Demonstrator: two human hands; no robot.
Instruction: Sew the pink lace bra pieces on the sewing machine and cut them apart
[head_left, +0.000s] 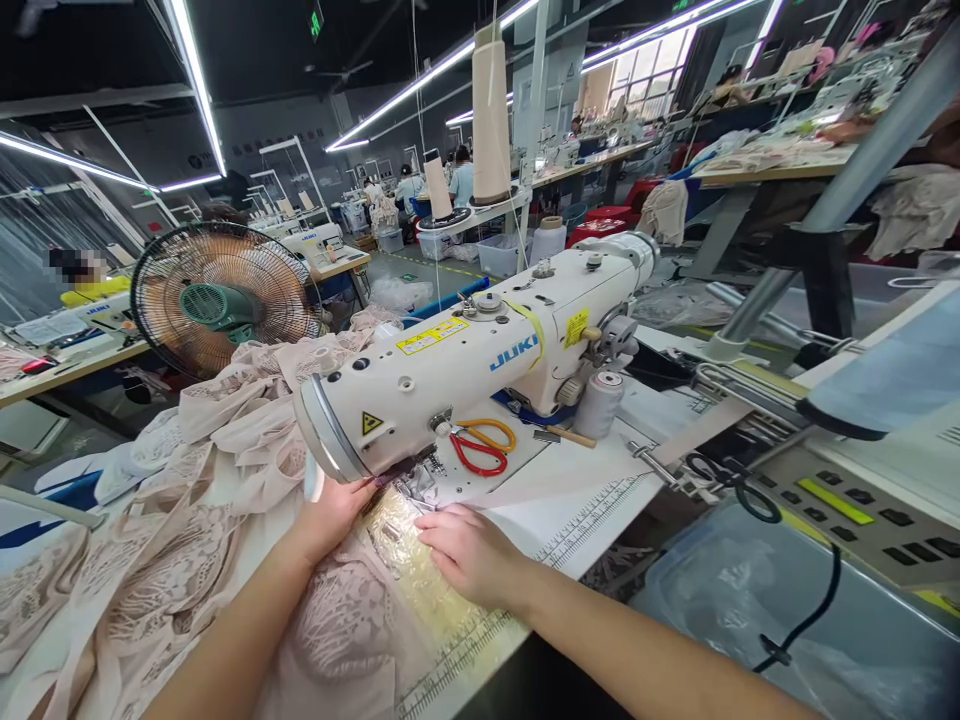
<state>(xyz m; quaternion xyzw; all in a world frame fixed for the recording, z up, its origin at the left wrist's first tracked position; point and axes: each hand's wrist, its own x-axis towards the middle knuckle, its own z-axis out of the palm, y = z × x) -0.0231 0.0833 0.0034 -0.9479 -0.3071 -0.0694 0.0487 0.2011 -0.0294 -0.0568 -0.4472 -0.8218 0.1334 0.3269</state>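
A white sewing machine point(450, 340) stretches across the middle, its head over the work area. My left hand point(337, 515) is closed at the edge of a pale pink lace bra point(345, 615), its fingertips partly hidden beneath the machine head. The bra hangs down toward me from there. My right hand point(465, 550) rests by the needle area on a yellowish, film-covered part of the bed point(427, 590). Its fingers are bent and pressed together; what they hold, if anything, is hidden. Scissors with red and orange handles point(484, 447) lie just behind it.
More lace bras point(172, 540) are heaped at the left. A grey thread spool point(600, 405) and a wooden-handled tool point(566, 435) sit by the machine. A fan point(225, 300) stands behind, a control box point(847, 510) at right, above a plastic bin point(697, 570). People work farther back.
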